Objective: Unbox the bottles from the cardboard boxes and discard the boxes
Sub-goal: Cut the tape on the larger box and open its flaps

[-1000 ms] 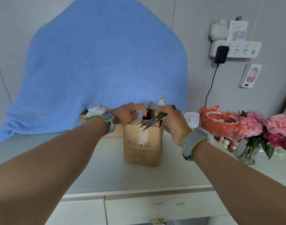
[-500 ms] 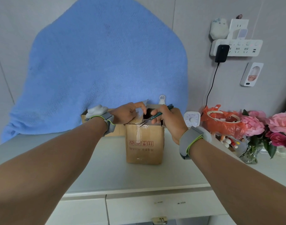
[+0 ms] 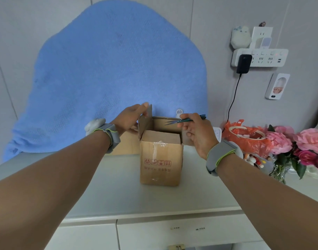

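Small brown cardboard box (image 3: pixel 161 159): left hand (image 3: pixel 129 118) pinches its raised flap (image 3: pixel 145 123); right hand (image 3: pixel 198 134) grips green-handled snips (image 3: pixel 182 120). Best spread flaps wide, blades averted

The cardboard box (image 3: pixel 161 159) stands on the bench (image 3: pixel 100 186) in front of us, about midway across. Our left hand (image 3: pixel 129 118) pinches its left flap, which stands upright. Our right hand (image 3: pixel 196 132) is at the box's right side and holds the scissors (image 3: pixel 183 120) over the open top. A second box (image 3: pixel 125 143) lies behind and to the left, partly behind our left wrist. A blanket (image 3: pixel 109 69) hangs behind both boxes. To the right sits a bag (image 3: pixel 245 136), then flowers (image 3: pixel 299 141) at the far right. A power strip (image 3: pixel 261 57) is on the wall above them.
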